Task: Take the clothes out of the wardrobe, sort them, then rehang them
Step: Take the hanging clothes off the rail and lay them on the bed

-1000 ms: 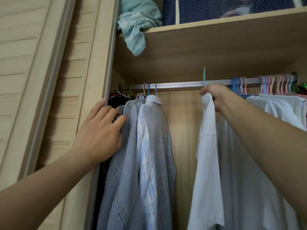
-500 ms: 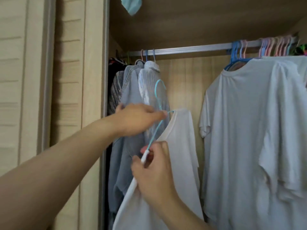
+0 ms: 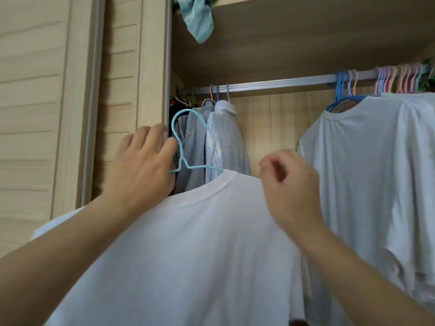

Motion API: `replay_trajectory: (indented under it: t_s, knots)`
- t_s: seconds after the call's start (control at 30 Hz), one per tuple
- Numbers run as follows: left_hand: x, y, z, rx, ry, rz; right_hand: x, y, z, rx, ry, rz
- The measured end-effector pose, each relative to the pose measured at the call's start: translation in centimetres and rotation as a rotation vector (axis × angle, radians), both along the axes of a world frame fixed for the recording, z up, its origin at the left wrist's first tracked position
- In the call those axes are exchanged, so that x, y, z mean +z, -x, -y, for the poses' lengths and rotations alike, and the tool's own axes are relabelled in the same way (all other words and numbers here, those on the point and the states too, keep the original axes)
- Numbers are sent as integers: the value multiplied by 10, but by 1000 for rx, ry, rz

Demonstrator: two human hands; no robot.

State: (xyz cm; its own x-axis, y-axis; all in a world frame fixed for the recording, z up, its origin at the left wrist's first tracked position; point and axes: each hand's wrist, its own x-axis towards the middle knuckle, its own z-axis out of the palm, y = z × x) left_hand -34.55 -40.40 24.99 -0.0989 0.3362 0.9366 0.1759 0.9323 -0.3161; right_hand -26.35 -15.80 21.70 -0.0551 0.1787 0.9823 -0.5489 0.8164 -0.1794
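Half a second ago the white T-shirt [image 3: 188,243] hung edge-on and low between the hands; now it faces the camera, spread broad across the lower view, clear of the rail [image 3: 282,83] and outside the wardrobe opening. The left hand [image 3: 141,170] has shifted to the neck of the light blue hanger [image 3: 181,142], and the right hand [image 3: 292,187] has come off the shirt's edge.

The left fingers [image 3: 169,147] curl round the hanger just below its hook, most likely so that the shirt's weight hangs from one point and the hook stays free. One bare arm of the hanger juts out at the collar on the left (the shirt may be sitting a little off-centre, though the hand hides part of that shoulder). The right hand hovers near the shirt's other shoulder, thumb and forefinger drawn close together, the rest loosely curled; it is blurred and appears to hold nothing.

On the rail a denim shirt [image 3: 191,142] and a striped shirt [image 3: 226,140] are pushed to the left end, and pale T-shirts [image 3: 367,165] crowd the right end on blue and pink hangers [image 3: 395,80], leaving a gap in the middle. A teal cloth [image 3: 199,17] droops over the front edge of the shelf above.
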Motion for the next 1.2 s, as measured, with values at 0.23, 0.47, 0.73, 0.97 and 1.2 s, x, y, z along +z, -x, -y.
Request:
replay_trajectory:
  t_s: [0.23, 0.47, 0.73, 0.97, 1.2]
  knots:
    - [-10, 50, 7, -65, -188, 210, 115, 63, -11, -70, -147, 422]
    - [-7, 46, 7, -65, -159, 210, 151, 109, 38, -267, -307, 535]
    - [-9, 46, 8, -102, -191, 169, 184, 78, -33, -1029, -148, 716]
    - [-9, 54, 8, -66, -176, 175, 209, 72, -43, -587, -14, 1095]
    - [-12, 50, 7, -31, -206, 196, 224, 127, -72, -145, 82, 1051]
